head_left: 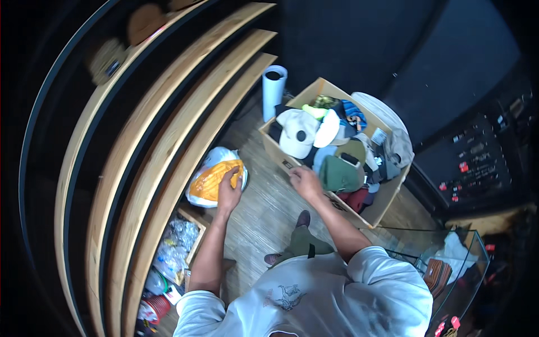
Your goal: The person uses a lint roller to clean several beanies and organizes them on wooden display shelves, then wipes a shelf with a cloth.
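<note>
My left hand (229,192) is held over a white plastic bag (197,197) with orange material (213,178) in it, on the floor by the shelves. Its fingers are apart and seem empty; whether they touch the bag I cannot tell. My right hand (306,182) overlaps the near wall of a cardboard box (275,150), fingers curled, with nothing visible in them. Caps of many colours fill that box: a pale cap (296,135) with a dark round spot lies at its left, and a dark green cap (340,174) nearest my right hand.
Curved-looking wooden shelves (135,163) rise on the left, with a few caps (147,23) on top. A white tube (273,92) stands behind the box. Below the shelves is a container of clear plastic wrapping (178,238). At right stands a glass case (474,264) beside a brown striped item (437,276).
</note>
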A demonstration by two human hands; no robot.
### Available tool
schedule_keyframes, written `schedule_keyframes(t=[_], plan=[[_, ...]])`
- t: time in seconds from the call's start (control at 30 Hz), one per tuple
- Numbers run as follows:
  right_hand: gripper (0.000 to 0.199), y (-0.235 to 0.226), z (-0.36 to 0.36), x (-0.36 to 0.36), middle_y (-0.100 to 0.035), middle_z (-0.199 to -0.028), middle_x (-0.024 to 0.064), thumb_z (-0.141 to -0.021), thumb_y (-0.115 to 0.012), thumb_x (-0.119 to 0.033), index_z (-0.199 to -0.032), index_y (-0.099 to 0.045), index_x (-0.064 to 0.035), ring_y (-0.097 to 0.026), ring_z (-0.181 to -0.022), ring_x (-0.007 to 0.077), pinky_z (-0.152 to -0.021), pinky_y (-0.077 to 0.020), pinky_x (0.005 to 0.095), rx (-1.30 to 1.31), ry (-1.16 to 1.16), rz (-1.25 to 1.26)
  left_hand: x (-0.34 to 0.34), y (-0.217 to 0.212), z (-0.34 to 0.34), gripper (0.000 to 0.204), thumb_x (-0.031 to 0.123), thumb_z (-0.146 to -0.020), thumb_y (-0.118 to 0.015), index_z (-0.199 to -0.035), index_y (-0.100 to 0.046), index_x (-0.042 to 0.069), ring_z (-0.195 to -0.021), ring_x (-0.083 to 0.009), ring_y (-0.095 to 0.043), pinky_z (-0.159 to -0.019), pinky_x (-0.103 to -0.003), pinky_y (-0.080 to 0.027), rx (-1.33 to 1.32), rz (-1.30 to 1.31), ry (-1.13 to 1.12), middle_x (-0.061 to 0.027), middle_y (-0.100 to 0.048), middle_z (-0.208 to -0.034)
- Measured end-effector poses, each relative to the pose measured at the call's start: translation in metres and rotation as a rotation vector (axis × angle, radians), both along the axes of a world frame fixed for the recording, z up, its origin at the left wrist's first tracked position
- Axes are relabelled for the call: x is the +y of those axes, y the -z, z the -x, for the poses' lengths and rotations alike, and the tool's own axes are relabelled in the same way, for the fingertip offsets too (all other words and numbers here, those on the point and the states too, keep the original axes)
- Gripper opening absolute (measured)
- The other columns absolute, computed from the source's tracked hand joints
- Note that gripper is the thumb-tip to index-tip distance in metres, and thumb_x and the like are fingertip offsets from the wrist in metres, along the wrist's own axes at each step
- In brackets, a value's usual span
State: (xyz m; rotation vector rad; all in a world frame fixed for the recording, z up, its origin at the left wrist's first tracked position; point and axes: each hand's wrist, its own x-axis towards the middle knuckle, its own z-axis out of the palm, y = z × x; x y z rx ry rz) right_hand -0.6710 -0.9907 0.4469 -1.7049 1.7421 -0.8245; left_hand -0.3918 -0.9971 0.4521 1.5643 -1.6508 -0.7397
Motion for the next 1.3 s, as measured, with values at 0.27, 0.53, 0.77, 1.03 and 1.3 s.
schedule_keyframes(t=[0.27, 0.53, 0.77, 1.03, 1.3], plan=[[0.062, 0.048, 0.145, 0.021, -0.050, -0.128, 0.0144, -0.072, -0.081, -0.030, -0.127, -0.057, -0.0139, -0.048, -0.118, 0.0350, -0.100, -0.0416, 0.0465, 0.468, 0.282, -0.185, -0.061, 0.024, 0.152, 0.033, 0.013, -0.092, -0.060, -0.123, -0.062, 0.001, -0.101, -0.0302, -0.067, -0.091, -0.038, -0.051, 0.053, -0.144, 0.342, -0.0184, -0.069, -0.109], [0.059, 0.064, 0.183, 0.020, -0.058, -0.108, 0.0157, -0.073, -0.081, -0.029, -0.122, -0.056, -0.0097, -0.054, -0.106, 0.0355, -0.093, -0.0449, 0.0449, 0.137, 0.285, -0.102, -0.048, 0.070, 0.265, 0.051, 0.041, -0.090, -0.063, -0.116, -0.064, -0.003, -0.088, -0.0329, -0.070, -0.080, -0.038, -0.054, -0.072, -0.540, 0.585, -0.0221, -0.071, -0.096], [0.063, 0.093, 0.195, 0.054, -0.059, -0.102, 0.0170, -0.073, -0.082, -0.033, -0.119, -0.053, -0.0020, -0.059, -0.097, 0.0316, -0.086, -0.0485, 0.0411, 0.081, 0.554, -0.171, -0.049, 0.119, 0.288, 0.048, 0.028, -0.082, -0.076, -0.114, -0.063, -0.005, -0.096, -0.0271, -0.070, -0.086, -0.035, -0.053, 0.163, -0.698, 0.478, -0.0208, -0.071, -0.106], [0.029, 0.062, 0.168, 0.068, -0.068, -0.094, 0.0080, -0.085, -0.074, -0.022, -0.104, -0.065, -0.0023, -0.064, -0.083, 0.0138, -0.073, -0.0512, 0.0287, -0.307, 0.613, -0.090, -0.039, 0.015, 0.249, 0.032, 0.017, -0.095, -0.062, -0.123, -0.059, 0.001, -0.093, -0.0080, -0.059, -0.080, -0.025, -0.048, 0.840, -0.723, 0.704, -0.0018, -0.067, -0.107], [0.047, 0.022, 0.088, 0.063, -0.063, -0.115, 0.0081, -0.090, -0.072, -0.011, -0.130, -0.049, -0.0065, -0.060, -0.101, 0.0148, -0.084, -0.0499, 0.0274, -0.921, 0.470, -0.044, -0.037, -0.019, 0.175, 0.045, 0.031, -0.098, -0.057, -0.135, -0.050, 0.008, -0.107, -0.0176, -0.063, -0.088, -0.035, -0.054, 1.028, -1.155, 0.618, -0.0083, -0.063, -0.122]])
